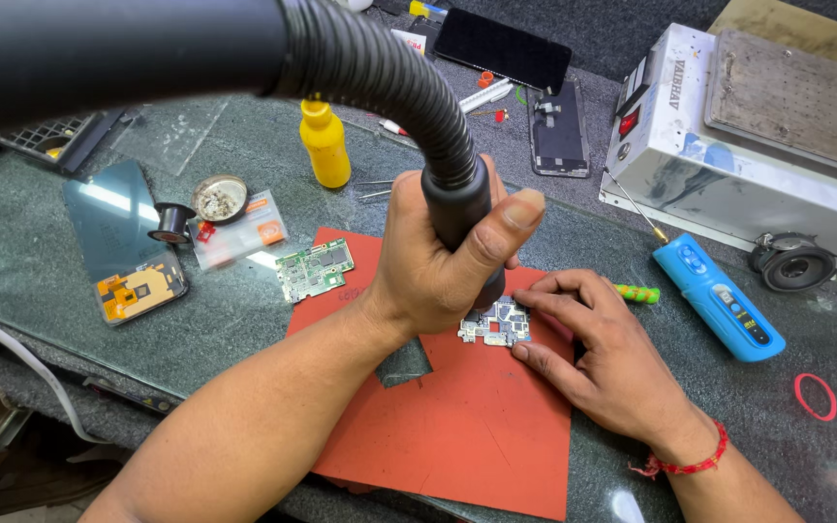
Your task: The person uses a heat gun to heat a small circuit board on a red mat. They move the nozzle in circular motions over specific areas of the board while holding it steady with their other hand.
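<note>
We see a yellow bottle (325, 143) standing capped at the back of the bench, its contents hidden, and a small round tin (219, 198) holding a grey, crusted residue. The bench is a dark speckled stone top (225, 320) with a red mat (477, 426) laid over it; a white metal machine (738, 136) sits at the far right, a blue handheld tool (719, 295) lies near it, and a green circuit board (314, 269) rests at the mat's upper left edge. Our left hand (438, 257) is wrapped tight around the black nozzle (462, 208) of a ribbed hose, thumb up. Directly under the nozzle tip lies a small circuit board (496, 324) on the mat. Our right hand (598, 353) pins the board's right edge with spread fingertips.
</note>
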